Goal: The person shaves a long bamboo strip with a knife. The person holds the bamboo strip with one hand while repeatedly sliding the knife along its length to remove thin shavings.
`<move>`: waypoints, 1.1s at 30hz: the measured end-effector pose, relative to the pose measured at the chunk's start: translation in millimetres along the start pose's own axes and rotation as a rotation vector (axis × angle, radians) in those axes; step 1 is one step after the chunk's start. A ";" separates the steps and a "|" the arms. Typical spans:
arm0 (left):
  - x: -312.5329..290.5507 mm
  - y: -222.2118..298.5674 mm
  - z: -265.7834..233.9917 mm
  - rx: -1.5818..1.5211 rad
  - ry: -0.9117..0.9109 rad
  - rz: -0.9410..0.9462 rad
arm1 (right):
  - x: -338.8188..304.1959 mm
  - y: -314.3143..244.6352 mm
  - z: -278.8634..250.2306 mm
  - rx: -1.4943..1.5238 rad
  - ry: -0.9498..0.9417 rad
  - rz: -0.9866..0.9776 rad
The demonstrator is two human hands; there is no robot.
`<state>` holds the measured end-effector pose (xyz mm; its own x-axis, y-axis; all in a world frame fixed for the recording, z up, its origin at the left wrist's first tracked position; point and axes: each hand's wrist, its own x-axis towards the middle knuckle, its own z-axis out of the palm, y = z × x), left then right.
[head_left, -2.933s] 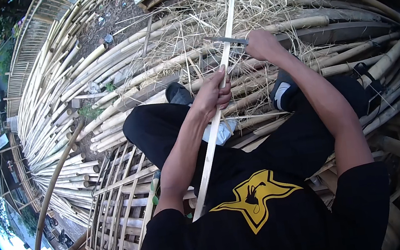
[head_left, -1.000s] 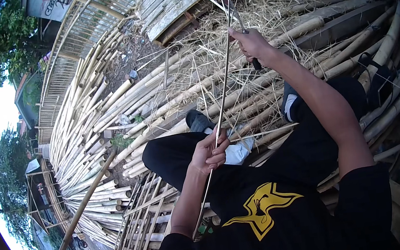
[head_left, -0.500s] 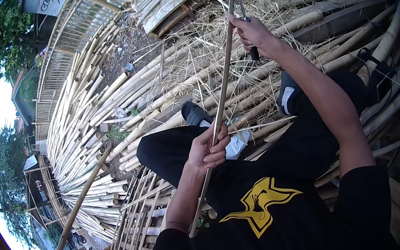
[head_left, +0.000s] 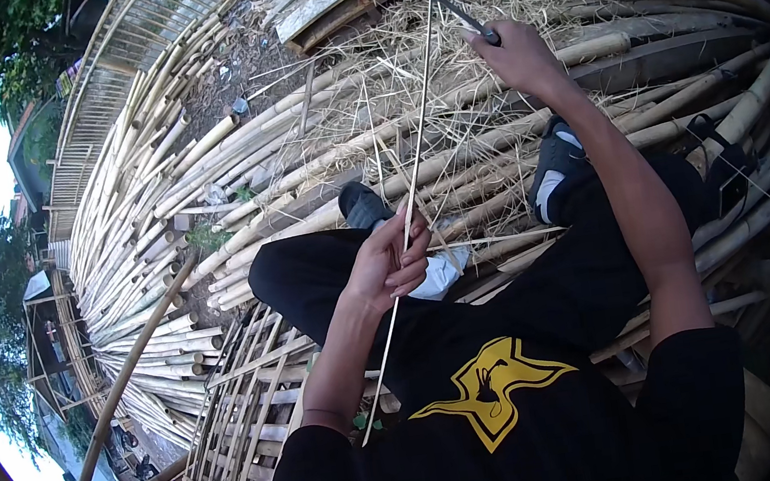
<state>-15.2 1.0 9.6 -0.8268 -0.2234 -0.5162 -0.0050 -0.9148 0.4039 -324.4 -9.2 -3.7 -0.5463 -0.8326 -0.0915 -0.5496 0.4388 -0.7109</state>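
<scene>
My left hand [head_left: 389, 261] is closed around a long, thin bamboo strip [head_left: 421, 130], which runs from beside my body up past the top edge. The strip shows a narrow, pale edge. My right hand [head_left: 518, 57] grips a knife [head_left: 465, 17] by its dark handle, most of which is hidden in the fist. Its blade slants up and to the left, crossing the strip near the top of the view. Whether the blade touches the strip there, I cannot tell. Between my right hand and the strip there is a gap.
Long bamboo poles [head_left: 302, 193] lie piled under and around my legs. Pale shavings [head_left: 441, 70] cover those ahead. A slatted bamboo frame [head_left: 256, 401] lies to the left, near a bent pole [head_left: 131, 368]. A wooden platform [head_left: 328, 7] stands at the far side.
My right hand has come off the strip and shifted slightly right, and the knife has swung to point up and left. The strip has turned from its broad face to a thin edge.
</scene>
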 end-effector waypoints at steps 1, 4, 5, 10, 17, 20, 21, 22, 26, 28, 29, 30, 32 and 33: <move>1.4 1.7 -0.4 -0.009 -0.030 0.011 | -3.0 -2.0 -0.2 0.000 -0.003 -0.001; 7.2 7.5 -2.1 0.038 0.001 0.043 | -20.7 -17.6 3.3 -0.134 -0.159 -0.012; 9.8 9.3 -3.6 0.074 0.024 0.059 | -24.3 -16.0 11.4 -0.160 -0.175 -0.062; 31.2 27.6 8.1 0.249 0.115 0.145 | -39.2 -12.6 37.2 -0.233 -0.210 -0.203; 61.1 39.6 4.6 0.417 0.236 0.206 | -43.7 -14.8 54.8 -0.258 -0.342 -0.190; 66.7 38.7 4.8 0.391 0.243 0.216 | -39.6 -9.7 60.9 -0.217 -0.297 -0.178; 67.0 38.3 5.3 0.385 0.237 0.206 | -39.0 -9.9 61.1 -0.217 -0.299 -0.178; 67.2 37.8 5.8 0.380 0.231 0.196 | -38.5 -10.5 61.4 -0.233 -0.294 -0.151; 66.3 33.2 6.5 0.327 0.223 0.180 | -34.2 -3.1 74.2 -0.237 -0.267 -0.126; 65.7 30.1 -2.6 0.312 0.222 0.144 | -32.7 0.4 79.0 -0.252 -0.286 -0.157; 65.5 27.9 -5.9 0.312 0.221 0.142 | -31.4 1.8 80.0 -0.273 -0.304 -0.188; 64.9 25.5 -8.9 0.286 0.237 0.133 | -29.8 2.0 81.1 -0.273 -0.304 -0.186; 63.5 23.8 -9.9 0.259 0.253 0.120 | -26.0 0.3 83.4 -0.337 -0.342 -0.197; 62.3 23.9 -9.3 0.241 0.258 0.119 | -23.7 -0.9 83.1 -0.337 -0.343 -0.195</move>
<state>-61.7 -37.9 -19.9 -0.6604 -0.4292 -0.6161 -0.0750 -0.7787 0.6229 -258.4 -17.9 -58.9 -0.2060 -0.9478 -0.2434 -0.8244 0.3021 -0.4787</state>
